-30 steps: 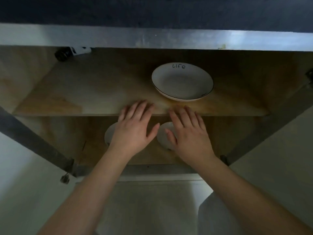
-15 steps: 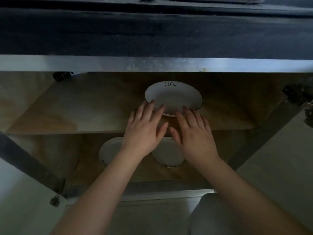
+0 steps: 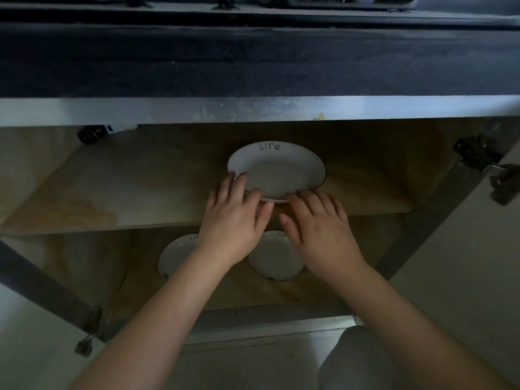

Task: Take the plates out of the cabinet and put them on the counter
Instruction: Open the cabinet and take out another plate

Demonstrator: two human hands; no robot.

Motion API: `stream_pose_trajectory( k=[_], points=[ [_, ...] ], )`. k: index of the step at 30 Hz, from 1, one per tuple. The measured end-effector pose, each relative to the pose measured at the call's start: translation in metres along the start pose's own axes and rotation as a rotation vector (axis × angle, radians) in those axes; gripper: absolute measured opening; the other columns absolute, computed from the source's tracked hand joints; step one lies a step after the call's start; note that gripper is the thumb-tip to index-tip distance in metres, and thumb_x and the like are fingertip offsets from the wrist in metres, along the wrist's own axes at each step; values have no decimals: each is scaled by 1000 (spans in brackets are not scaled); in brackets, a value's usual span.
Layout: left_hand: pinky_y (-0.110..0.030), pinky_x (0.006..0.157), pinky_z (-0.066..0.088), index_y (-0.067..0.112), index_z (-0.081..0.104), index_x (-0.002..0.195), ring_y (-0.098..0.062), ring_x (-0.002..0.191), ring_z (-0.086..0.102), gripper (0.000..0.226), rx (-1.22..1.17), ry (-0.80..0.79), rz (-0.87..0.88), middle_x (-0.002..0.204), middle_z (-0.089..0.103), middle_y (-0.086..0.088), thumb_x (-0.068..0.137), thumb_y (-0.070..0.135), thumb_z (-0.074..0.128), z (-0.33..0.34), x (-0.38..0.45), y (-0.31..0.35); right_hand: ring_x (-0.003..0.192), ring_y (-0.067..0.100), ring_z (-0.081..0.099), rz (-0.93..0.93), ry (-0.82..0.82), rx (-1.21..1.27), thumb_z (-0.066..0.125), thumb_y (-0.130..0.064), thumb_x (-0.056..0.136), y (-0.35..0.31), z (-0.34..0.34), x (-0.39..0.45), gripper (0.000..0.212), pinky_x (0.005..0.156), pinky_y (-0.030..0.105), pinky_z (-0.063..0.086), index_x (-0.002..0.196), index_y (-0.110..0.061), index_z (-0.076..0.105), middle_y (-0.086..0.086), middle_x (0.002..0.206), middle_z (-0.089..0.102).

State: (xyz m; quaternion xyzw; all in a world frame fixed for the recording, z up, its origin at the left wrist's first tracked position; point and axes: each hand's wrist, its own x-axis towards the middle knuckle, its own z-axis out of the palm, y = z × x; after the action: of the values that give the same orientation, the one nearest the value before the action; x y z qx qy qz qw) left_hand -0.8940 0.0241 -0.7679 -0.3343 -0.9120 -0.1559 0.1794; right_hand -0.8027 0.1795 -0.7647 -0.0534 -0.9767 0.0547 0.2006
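Observation:
A white plate (image 3: 277, 170) with "Life" written on its far rim lies on the upper shelf (image 3: 126, 187) of the open cabinet. My left hand (image 3: 233, 220) lies over the plate's near-left rim, fingers on top and thumb under the edge, pinching it. Beside it, my right hand (image 3: 318, 229) touches the near rim with straight fingertips. On the lower shelf lie two more white plates, one on the left (image 3: 176, 254) and one in the middle (image 3: 274, 260), both partly hidden behind my hands. The dark counter (image 3: 253, 60) runs above the cabinet.
Both cabinet doors stand open, the left door (image 3: 28, 333) and the right door (image 3: 464, 263), with metal hinges (image 3: 478, 156) at the sides. A small dark object (image 3: 92, 133) sits at the upper shelf's back left. My knee (image 3: 365, 361) is at the bottom right.
Both hands have moved forward from the shelf's front edge onto the plate's near rim. The view has tilted up, so the counter now shows.

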Motion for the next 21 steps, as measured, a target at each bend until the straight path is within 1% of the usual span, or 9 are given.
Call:
stream_pose_trajectory(
  k=[3, 5, 8, 10, 11, 13, 15, 17, 21],
  points=[
    [-55, 112, 30, 17, 63, 120, -29, 146, 23, 62, -62, 16, 10, 155, 34, -11, 100, 53, 16, -7, -4, 0, 132, 23, 42, 22, 46, 127, 28, -47, 100, 5, -3, -2, 52, 108, 43, 33, 141, -21, 46, 5, 140, 51],
    [-49, 113, 28, 23, 58, 129, -25, 147, 20, 63, -155, 15, -29, 160, 26, -5, 100, 56, 13, -9, -2, -1, 130, 21, 42, 116, 76, 296, 32, -45, 101, 12, -7, 2, 48, 104, 36, 37, 143, -24, 41, 4, 142, 47],
    [-40, 109, 30, 38, 35, 147, -20, 146, 22, 63, -414, 36, -204, 162, 18, 7, 96, 65, 9, -9, 4, -9, 133, 16, 38, 277, 69, 568, 33, -45, 102, 27, -10, 13, 48, 100, 25, 30, 147, -28, 36, 0, 148, 39],
    [-34, 106, 29, 45, 28, 148, -13, 142, 28, 62, -626, 60, -335, 160, 25, 10, 94, 70, 12, -8, 11, -15, 137, 15, 35, 397, 71, 704, 30, -50, 101, 35, -13, 21, 52, 100, 25, 26, 149, -29, 33, -2, 152, 37],
    [-33, 105, 30, 47, 29, 148, -10, 140, 31, 62, -811, 71, -419, 158, 29, 13, 92, 71, 17, -8, 16, -16, 138, 17, 34, 495, 64, 783, 29, -55, 100, 37, -15, 25, 55, 101, 27, 25, 149, -30, 32, -2, 153, 36],
    [-39, 104, 35, 45, 33, 149, -11, 140, 32, 62, -1298, 88, -626, 157, 31, 11, 92, 69, 30, -9, 25, -17, 138, 20, 38, 731, 42, 1025, 30, -62, 96, 39, -20, 36, 62, 108, 34, 26, 149, -30, 34, -1, 153, 39],
    [-45, 94, 44, 36, 35, 150, -22, 141, 35, 61, -1665, 88, -763, 157, 34, -1, 95, 62, 37, -14, 31, -18, 135, 20, 42, 835, 44, 1427, 33, -57, 98, 40, -24, 45, 63, 114, 36, 29, 149, -20, 34, 4, 151, 42],
    [-49, 86, 47, 32, 32, 151, -31, 137, 40, 63, -1827, 81, -835, 155, 35, -10, 95, 60, 39, -20, 35, -20, 136, 22, 41, 812, 61, 1746, 33, -49, 101, 38, -27, 50, 63, 113, 36, 31, 150, -10, 29, 11, 150, 41],
    [-58, 88, 45, 26, 33, 151, -36, 137, 39, 65, -1925, 70, -930, 155, 34, -15, 96, 58, 40, -26, 39, -25, 134, 26, 42, 824, 45, 1959, 30, -52, 100, 37, -33, 49, 70, 107, 38, 34, 148, -1, 28, 14, 146, 43]
  ],
)
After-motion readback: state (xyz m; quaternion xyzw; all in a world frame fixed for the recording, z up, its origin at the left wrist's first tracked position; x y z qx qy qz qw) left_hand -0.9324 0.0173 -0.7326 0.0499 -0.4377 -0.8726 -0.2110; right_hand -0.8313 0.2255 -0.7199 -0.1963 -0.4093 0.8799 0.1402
